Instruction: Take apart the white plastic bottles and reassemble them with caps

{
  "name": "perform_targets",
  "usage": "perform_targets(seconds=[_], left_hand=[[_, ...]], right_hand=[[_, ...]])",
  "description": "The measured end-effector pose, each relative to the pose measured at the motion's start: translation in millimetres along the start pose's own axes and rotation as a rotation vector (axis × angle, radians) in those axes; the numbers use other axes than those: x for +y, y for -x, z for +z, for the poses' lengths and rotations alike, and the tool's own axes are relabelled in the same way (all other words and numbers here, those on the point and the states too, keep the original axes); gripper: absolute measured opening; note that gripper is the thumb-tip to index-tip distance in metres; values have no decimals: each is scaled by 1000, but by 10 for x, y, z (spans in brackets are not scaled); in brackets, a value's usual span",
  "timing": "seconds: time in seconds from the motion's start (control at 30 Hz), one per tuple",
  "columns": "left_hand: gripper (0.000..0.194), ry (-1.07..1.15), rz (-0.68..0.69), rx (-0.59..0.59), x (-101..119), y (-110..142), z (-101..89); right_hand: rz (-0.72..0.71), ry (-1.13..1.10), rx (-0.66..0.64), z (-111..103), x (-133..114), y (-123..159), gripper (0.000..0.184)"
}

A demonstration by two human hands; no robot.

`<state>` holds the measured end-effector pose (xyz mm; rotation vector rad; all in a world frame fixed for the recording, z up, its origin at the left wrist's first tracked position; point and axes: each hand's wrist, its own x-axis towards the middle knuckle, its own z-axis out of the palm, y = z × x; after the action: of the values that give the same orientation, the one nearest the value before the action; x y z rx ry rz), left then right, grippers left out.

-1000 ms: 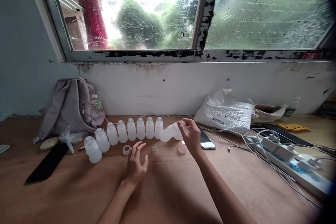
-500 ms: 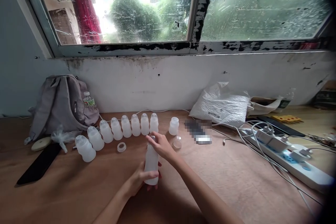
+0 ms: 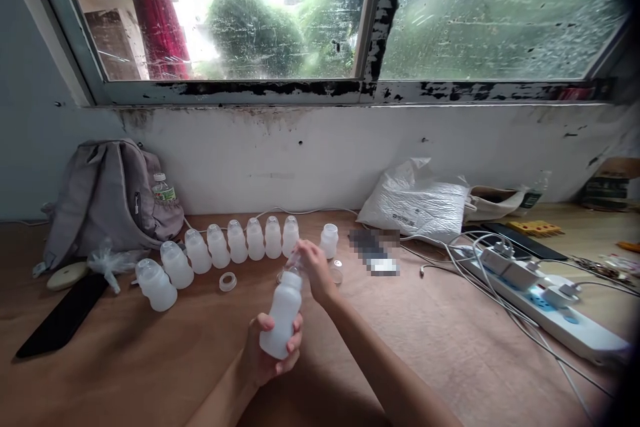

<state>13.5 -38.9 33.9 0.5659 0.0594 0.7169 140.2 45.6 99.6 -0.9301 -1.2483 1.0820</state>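
Note:
Low over the table, my left hand (image 3: 270, 347) is wrapped round a frosted white baby bottle (image 3: 283, 313), tilted with its top leaning away to the right. My right hand (image 3: 311, 267) is closed at the bottle's top, pinching a clear domed cap (image 3: 295, 259). Its lower edge is blurred, so I cannot tell whether it still touches the bottle. Behind my right hand stands an uncapped bottle (image 3: 329, 241), with another clear cap (image 3: 337, 272) in front of it. A white ring (image 3: 228, 281) lies on the table to the left.
Several capped bottles (image 3: 218, 247) form a curved row at the back left. A grey backpack (image 3: 110, 200), black flat case (image 3: 65, 313) and round pale disc (image 3: 67, 276) are farther left. To the right are a silvery bag (image 3: 420, 203), power strip (image 3: 550, 300) and loose cables.
My right hand has risen slightly and moved right, and the clear cap now shows in its fingers. My left hand has tilted the bottle to the right, exposing its neck.

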Motion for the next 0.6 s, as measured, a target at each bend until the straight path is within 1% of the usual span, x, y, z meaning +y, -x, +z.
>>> perform_targets(seconds=[0.07,0.1,0.17,0.27,0.37,0.43,0.53,0.6], left_hand=[[31,-29,-80,-39,-24,43,-44],[32,-50,-112,-30,-33,61,-57],[34,-91,-136,23,-41,81,-62],[33,-154,-101,111,-17,65,-33],[32,-190,-60,204,28,38,-13],[32,-201,-37,244,53,33,-18],[31,-203,8,279,68,37,-36],[31,-202,40,307,68,36,-42]], right_hand=[[25,-83,129,-125,-25,-91,34],[14,-66,176,-205,-38,-138,33],[23,56,180,-369,-56,-214,31],[21,335,69,-546,-41,-264,26],[-31,705,-107,-616,34,-261,20],[-46,926,-194,-636,109,-252,21],[-9,1160,-244,-672,234,-246,19],[5,1239,-243,-713,308,-250,18]])
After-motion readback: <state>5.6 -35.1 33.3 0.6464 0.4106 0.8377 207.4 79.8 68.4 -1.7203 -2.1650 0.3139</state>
